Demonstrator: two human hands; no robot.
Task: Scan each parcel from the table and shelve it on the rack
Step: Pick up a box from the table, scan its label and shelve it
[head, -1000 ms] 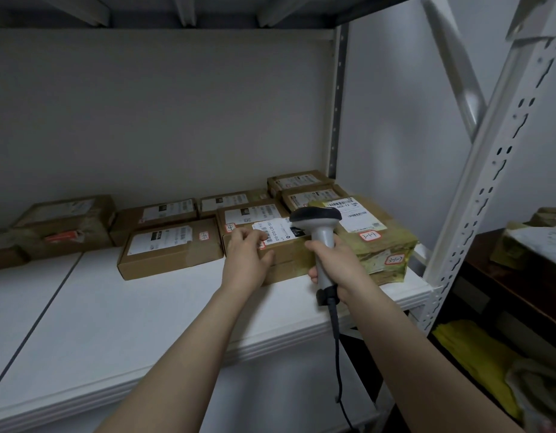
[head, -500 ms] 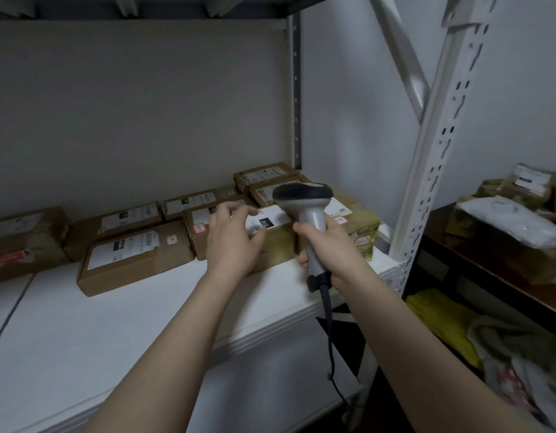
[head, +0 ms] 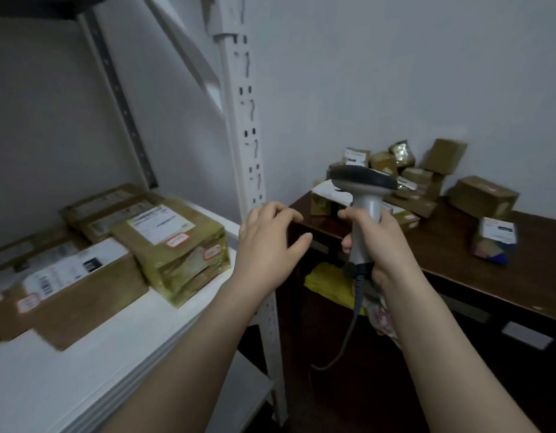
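Head view, me reporting: my left hand (head: 267, 245) hangs in the air in front of the rack (head: 248, 145) post, fingers spread and a little bent, holding nothing; my right hand (head: 376, 242) is wrapped round the grip of the scanner (head: 364, 192), head uppermost, its cable (head: 348, 332) trailing down.

Partner: Where are the parcels you have left?

Me: On the dark table (head: 457, 270) to the right; most parcels (head: 423, 179) are heaped at its far end, and one small parcel (head: 495, 237) sits alone near the right side; the shelved boxes (head: 76, 295) lie on the white shelf (head: 83, 379) at the left.

Partner: How will they handle?

Me: Light, I judge; stiff cardboard that one hand can take by two opposite sides; the tape-wrapped ones may be slick, so I would hook my fingers over an edge and keep the label up for the scan; the heap looks loose, so pulling a low one could topple the rest.
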